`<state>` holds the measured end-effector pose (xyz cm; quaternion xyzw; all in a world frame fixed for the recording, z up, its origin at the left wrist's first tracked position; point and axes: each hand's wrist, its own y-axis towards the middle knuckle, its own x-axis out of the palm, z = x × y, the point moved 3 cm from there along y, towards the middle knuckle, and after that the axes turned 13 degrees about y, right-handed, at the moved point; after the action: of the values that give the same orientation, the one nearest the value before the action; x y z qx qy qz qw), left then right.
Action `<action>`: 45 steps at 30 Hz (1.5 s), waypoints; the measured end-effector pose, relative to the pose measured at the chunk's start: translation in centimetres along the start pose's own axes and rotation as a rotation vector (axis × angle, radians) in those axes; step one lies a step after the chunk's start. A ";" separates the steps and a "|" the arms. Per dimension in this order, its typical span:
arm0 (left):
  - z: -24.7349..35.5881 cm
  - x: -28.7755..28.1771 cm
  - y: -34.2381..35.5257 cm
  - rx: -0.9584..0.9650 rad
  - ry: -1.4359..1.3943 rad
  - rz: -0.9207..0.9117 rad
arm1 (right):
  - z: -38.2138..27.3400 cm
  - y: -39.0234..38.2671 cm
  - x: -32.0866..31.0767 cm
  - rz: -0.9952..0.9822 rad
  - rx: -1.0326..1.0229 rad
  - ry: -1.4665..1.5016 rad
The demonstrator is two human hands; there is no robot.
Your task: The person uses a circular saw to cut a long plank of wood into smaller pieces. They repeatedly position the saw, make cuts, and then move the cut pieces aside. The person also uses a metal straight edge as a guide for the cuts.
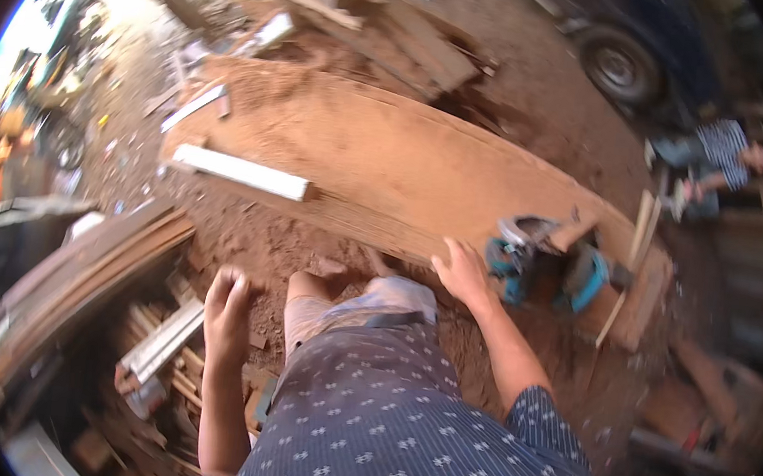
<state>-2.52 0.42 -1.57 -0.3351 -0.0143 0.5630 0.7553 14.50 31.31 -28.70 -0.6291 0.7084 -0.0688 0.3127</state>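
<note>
My right hand (464, 270) is over the near edge of a long, dusty wooden workbench (391, 146), its fingers apart and nothing in it. Close to the right of that hand stands a teal and black power tool (546, 260) with a curved metal guard, looking like a circular saw. A small wood block (572, 235) is against it. My left hand (227, 305) hangs in the air off the bench's near side, slightly blurred, fingers loosely bent and apart, holding nothing I can see. A white-faced wood piece (241, 171) lies along the bench's near left edge.
Stacked planks (83, 290) and offcuts fill the near left. More lumber (376, 24) lies beyond the bench. Thin wood strips (632, 264) cross its right end. At the far right sits another person (720, 162), near a dark vehicle's wheel (618, 66).
</note>
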 end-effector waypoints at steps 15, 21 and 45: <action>-11.4 7.1 -5.9 0.475 0.482 -0.916 | 24.1 10.9 -21.1 0.260 0.371 -0.769; -24.0 -0.6 -4.8 0.224 0.609 -0.071 | 3.1 5.3 -21.8 0.100 0.475 -0.719; 6.9 -3.3 -8.5 1.226 -0.806 -0.830 | -20.7 -3.5 -8.3 0.051 -0.003 0.583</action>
<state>0.67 -0.20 9.35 0.3934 -0.0968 0.2243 0.8863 6.65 32.24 -7.52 -0.5652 0.7840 -0.2377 0.0966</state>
